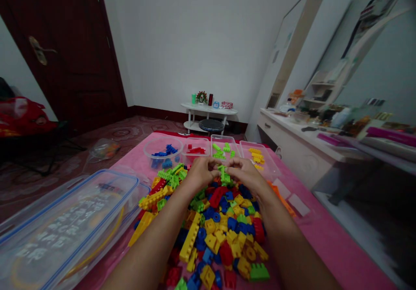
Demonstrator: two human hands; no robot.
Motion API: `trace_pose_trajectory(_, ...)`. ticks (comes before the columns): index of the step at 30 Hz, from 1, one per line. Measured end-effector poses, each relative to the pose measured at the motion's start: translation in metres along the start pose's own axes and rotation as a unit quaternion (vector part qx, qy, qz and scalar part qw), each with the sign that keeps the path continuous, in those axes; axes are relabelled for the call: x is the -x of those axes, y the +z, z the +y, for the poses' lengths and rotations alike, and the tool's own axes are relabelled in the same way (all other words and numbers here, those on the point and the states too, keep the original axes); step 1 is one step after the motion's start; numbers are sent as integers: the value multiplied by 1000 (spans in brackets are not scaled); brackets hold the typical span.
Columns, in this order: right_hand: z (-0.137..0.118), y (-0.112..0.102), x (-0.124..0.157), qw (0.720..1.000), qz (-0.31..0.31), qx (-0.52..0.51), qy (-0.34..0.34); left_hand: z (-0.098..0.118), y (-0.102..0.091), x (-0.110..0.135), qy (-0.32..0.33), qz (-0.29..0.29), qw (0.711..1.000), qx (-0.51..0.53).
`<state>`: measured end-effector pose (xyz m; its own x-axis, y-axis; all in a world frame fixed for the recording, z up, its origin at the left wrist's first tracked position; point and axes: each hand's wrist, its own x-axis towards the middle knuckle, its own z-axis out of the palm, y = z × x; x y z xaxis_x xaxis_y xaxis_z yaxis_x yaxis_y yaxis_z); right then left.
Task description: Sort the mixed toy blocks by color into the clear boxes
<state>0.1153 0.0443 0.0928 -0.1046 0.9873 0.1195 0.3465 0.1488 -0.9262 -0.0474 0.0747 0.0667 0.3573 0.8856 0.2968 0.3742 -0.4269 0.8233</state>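
Observation:
A heap of red, yellow, blue and green toy bricks point(221, 229) lies on the pink cloth point(325, 242) in front of me. My left hand point(199, 173) and my right hand point(245, 173) meet above the far end of the heap. Both pinch a small stack of green bricks point(223, 175) between their fingertips. Beyond the hands stand clear tubs: a round one with blue bricks point(162, 151), one with red bricks point(196, 150), one with green bricks point(222, 150) and one with yellow bricks point(257, 156).
A large clear box with a blue rim point(65, 225) sits at my left. A white dresser point(302, 147) with clutter stands on the right. A small white table point(208, 110) and a dark door point(71, 52) are at the back.

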Motion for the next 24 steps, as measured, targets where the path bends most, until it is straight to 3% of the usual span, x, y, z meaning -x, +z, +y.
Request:
trace_pose_trajectory(4, 1, 10, 0, 1000, 5, -9, -27, -2, 2, 0, 27, 45, 999, -5)
trace_pose_trajectory(8, 7, 16, -2, 999, 37, -17, -22, -9, -1, 0, 46, 7, 999, 20)
trace_pose_trajectory(11, 10, 15, -12, 998, 58, -9, 5, -14, -8, 0, 18, -20, 1000, 5)
trace_pose_trajectory(15, 13, 5, -49, 992, 88, 73, 50, -20, -19, 1, -44, -12, 993, -105)
trace_pose_trajectory(18, 17, -9, -87, 984, 109, 122, 70, -18, -24, 2, -71, -44, 984, -156)
trace_pose_trajectory(24, 28, -28, -131, 958, 146, 226, 94, -10, -25, 6, -71, -54, 977, -196)
